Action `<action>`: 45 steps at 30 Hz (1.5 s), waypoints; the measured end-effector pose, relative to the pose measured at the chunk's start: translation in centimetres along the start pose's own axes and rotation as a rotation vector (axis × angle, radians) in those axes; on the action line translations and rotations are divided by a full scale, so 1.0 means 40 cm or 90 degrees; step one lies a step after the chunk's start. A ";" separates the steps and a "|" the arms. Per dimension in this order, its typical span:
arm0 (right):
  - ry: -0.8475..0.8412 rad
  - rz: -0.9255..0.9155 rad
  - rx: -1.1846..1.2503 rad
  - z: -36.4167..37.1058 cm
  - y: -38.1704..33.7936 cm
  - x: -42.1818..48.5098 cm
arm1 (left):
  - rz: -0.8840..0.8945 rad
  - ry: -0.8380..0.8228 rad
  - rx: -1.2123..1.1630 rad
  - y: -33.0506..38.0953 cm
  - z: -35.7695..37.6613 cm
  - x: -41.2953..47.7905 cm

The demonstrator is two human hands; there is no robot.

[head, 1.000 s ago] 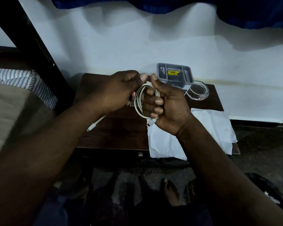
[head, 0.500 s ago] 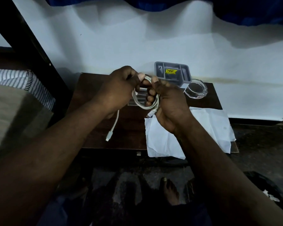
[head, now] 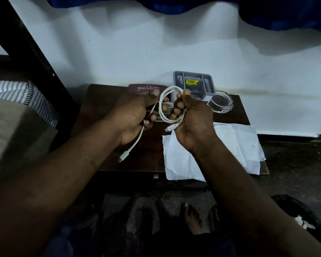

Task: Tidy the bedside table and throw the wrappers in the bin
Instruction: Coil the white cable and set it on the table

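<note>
A white charging cable (head: 164, 101) is coiled into a loop above the dark wooden bedside table (head: 93, 106). My right hand (head: 191, 123) grips the coil, fingers curled through the loop, one plug sticking out below the thumb. My left hand (head: 135, 115) holds the loose tail of the cable, which hangs down to a white plug over the table. A maroon spectacle case (head: 146, 88) marked "Prince Opticals" lies behind my left hand. A white sheet of paper (head: 235, 145) covers the table's right front corner.
A grey compartment tray (head: 204, 86) with a yellow sticker leans against the white wall. A clear glass ashtray (head: 220, 103) stands at the table's back right. A black bin (head: 304, 216) with white scraps sits on the floor, lower right. A striped mattress (head: 17, 93) lies at left.
The loose tail has slipped out longer from my left hand and its plug hangs lower. My left hand has dropped, uncovering the spectacle case. The coil stays in my right hand.
</note>
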State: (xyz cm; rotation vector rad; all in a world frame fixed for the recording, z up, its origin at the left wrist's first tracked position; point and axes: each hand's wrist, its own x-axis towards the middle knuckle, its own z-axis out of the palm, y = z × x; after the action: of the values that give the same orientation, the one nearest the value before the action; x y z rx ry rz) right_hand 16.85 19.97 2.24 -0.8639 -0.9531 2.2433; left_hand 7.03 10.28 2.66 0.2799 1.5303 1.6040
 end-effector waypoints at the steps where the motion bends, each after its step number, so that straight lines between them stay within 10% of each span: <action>1: 0.018 -0.006 -0.007 0.000 0.002 0.002 | 0.021 -0.004 0.027 -0.002 0.003 -0.001; 30: -0.020 -0.139 -0.556 -0.042 0.016 0.015 | -0.006 0.072 -0.154 0.029 -0.009 0.020; 35: 0.002 0.026 -0.473 -0.022 0.022 -0.013 | 0.055 0.127 -0.237 0.046 -0.027 0.030; 40: -0.238 0.282 -0.416 0.005 0.043 -0.055 | 0.094 0.159 -0.290 0.053 -0.030 0.034; 45: -0.251 0.259 -0.349 -0.010 0.001 -0.042 | 0.096 0.140 -0.269 0.058 -0.041 0.030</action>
State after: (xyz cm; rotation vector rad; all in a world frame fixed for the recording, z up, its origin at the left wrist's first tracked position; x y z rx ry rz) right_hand 18.21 18.96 2.56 -0.9187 -1.7677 2.5967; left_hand 4.19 10.31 3.90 -0.0166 1.3081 2.0863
